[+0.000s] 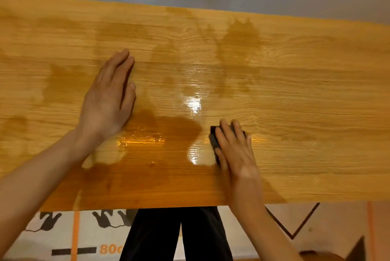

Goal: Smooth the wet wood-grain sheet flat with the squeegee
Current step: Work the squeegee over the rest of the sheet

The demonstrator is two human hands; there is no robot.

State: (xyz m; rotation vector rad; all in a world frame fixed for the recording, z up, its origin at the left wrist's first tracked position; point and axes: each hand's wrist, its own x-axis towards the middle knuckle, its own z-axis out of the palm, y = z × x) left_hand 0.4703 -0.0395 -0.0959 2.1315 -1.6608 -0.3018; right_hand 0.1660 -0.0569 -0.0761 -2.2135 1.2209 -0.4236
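- The left hand (109,100) lay flat on the wood-grain sheet (295,92), fingers straight and pressed together, gripping nothing.
- The right hand (234,146) pressed the single black squeegee (214,140) onto the sheet, fingers extended and slightly curled over its top (most of the tool was hidden beneath them).
- Wet dark patches (175,130) lay between the two hands and beyond the fingertips.
- One sheet, one squeegee, two hands.

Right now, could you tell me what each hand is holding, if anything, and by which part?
The right hand grips the black squeegee from above, fingers over its top. The left hand holds nothing, resting flat on the wet sheet.
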